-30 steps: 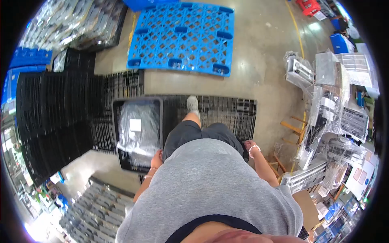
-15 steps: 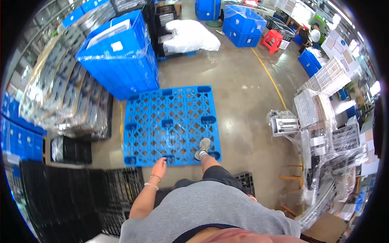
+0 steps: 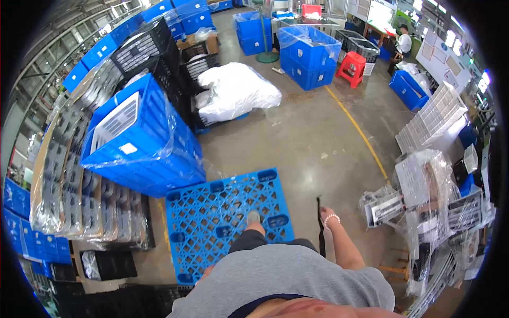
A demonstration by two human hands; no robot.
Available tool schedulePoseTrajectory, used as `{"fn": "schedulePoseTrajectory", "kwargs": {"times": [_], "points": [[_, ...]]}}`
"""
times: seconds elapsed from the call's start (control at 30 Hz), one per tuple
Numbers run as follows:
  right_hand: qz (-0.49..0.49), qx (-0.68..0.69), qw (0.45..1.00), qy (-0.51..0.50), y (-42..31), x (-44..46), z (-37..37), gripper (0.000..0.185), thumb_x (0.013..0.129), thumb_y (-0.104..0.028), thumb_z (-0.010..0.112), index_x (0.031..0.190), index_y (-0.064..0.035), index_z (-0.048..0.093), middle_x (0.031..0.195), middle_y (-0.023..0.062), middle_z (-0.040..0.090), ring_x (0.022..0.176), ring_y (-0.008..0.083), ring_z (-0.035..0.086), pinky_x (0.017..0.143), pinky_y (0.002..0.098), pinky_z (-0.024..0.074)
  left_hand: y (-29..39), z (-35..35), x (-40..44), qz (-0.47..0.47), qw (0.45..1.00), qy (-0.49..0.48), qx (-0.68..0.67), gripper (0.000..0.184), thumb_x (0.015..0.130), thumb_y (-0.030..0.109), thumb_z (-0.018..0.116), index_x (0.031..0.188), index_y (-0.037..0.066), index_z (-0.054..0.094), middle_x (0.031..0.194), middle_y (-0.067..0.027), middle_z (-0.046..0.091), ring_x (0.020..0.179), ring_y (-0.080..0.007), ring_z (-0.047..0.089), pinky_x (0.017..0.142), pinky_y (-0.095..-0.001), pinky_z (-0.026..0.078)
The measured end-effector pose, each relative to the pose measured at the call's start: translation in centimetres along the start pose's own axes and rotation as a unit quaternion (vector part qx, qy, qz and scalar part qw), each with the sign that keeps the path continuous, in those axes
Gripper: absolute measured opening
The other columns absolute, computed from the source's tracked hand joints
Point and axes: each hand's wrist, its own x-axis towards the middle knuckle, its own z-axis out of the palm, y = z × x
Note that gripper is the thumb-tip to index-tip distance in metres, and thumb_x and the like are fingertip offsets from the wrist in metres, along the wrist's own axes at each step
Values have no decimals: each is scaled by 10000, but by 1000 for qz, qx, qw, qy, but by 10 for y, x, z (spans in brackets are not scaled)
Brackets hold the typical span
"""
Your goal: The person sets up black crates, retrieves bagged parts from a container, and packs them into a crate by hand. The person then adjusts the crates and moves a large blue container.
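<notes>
Black strap (image 3: 321, 233) at the person's right side, hanging over bare concrete floor (image 3: 305, 159), just beside the right edge of the blue pallet (image 3: 212, 209). Right hand (image 3: 328, 218), beaded bracelet (image 3: 332, 218) at wrist, has it: fingers look curled in and pinching the strap, short end poking up past them; exact grip too small to tell. Left hand (image 3: 205, 273) mostly hidden by the torso, nearest the pallet; can't tell its fingers.

Changed: right hand has come out from the side, strap now in plain view; left hand, earlier out over the pallet edge, is drawn in. Shoe (image 3: 253, 217) further onto the pallet. Reads as carrying the strap while walking; it seems fastened to nothing visible.

Beyond: blue crates (image 3: 154, 143) ahead-left, white bundle (image 3: 238, 93) further, film-wrapped stack (image 3: 424, 185) right.
</notes>
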Motion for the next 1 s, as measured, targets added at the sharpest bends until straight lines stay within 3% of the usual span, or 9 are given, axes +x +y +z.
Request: {"fn": "schedulePoseTrajectory", "kwargs": {"times": [0.13,0.23,0.27,0.33,0.4,0.5,0.6,0.77,1.0], "points": [[-14,95,995,8,-38,97,-19,249,820,-194,484,967,-21,587,879,154,627,817,273,598,712,346,463,31,-37,73,-31,999,-32,15,263,836,196,418,944,27,588,975,-214,586,924,-369,554,790,-431,445],[99,-70,993,-6,-48,110,-32,296,851,-280,460,983,-52,595,941,169,613,892,321,585,761,380,462,89,-91,159,8,998,-40,49,267,835,187,407,914,18,598,962,-222,587,918,-377,555,783,-437,446],[97,-97,990,-13,21,124,2,288,843,-279,462,992,-70,592,967,169,601,925,303,576,756,378,460,114,-111,193,30,997,-40,66,269,835,184,404,904,15,602,958,-225,587,916,-380,556,781,-439,446],[193,-183,934,-239,-13,91,-30,286,843,-263,441,1012,-82,584,1024,164,581,971,282,558,784,370,454,167,-155,271,95,986,-31,131,275,835,177,397,884,9,608,949,-231,588,912,-385,556,776,-442,446],[215,-166,928,-254,-3,84,-21,286,845,-249,430,1018,-77,580,1035,160,576,977,279,555,794,367,450,241,-220,348,187,959,21,211,283,835,171,390,864,3,615,940,-236,589,909,-390,557,772,-446,446],[283,-94,933,-201,-4,110,-32,287,849,-226,413,1028,-69,573,1053,153,569,986,273,550,809,361,444,416,-347,367,197,958,210,-2,298,859,199,395,938,-17,585,990,-243,571,958,-380,538,812,-417,434],[332,-29,931,-150,-2,156,-41,289,853,-204,396,1038,-62,566,1071,146,563,995,267,545,824,356,438,541,-416,420,305,915,245,-99,268,857,218,459,1023,26,546,987,-198,589,949,-347,552,812,-384,441],[345,-17,923,-169,19,279,-41,295,859,-167,369,1055,-50,555,1101,135,551,1010,258,536,849,348,427,680,-409,483,296,939,167,48,255,838,211,468,1039,80,554,982,-177,596,936,-332,560,803,-379,447],[234,-231,919,-216,49,589,-150,308,868,-115,330,1078,-32,540,1142,120,536,1032,245,525,884,336,413,691,-312,646,154,970,6,186,267,825,227,447,1017,84,566,972,-190,592,937,-348,553,810,-411,436]]}}
